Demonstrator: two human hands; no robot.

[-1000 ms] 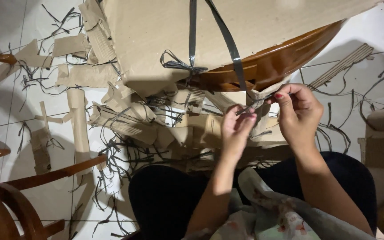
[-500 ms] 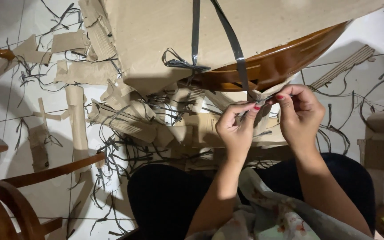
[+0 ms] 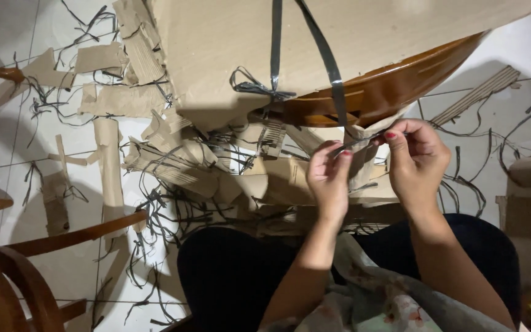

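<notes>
A white tiled floor (image 3: 7, 123) lies littered with torn brown cardboard scraps (image 3: 173, 166) and thin dark strips. Above a polished wooden chair seat (image 3: 401, 86), the left hand (image 3: 329, 178) and right hand (image 3: 418, 158) each pinch one end of a flat grey plastic strap (image 3: 334, 74) running down across a large cardboard sheet (image 3: 216, 49).

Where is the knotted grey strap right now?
In the head view, the knotted grey strap lies on the big cardboard sheet, upper centre, left of the wooden chair and up-left of the left hand.
</notes>
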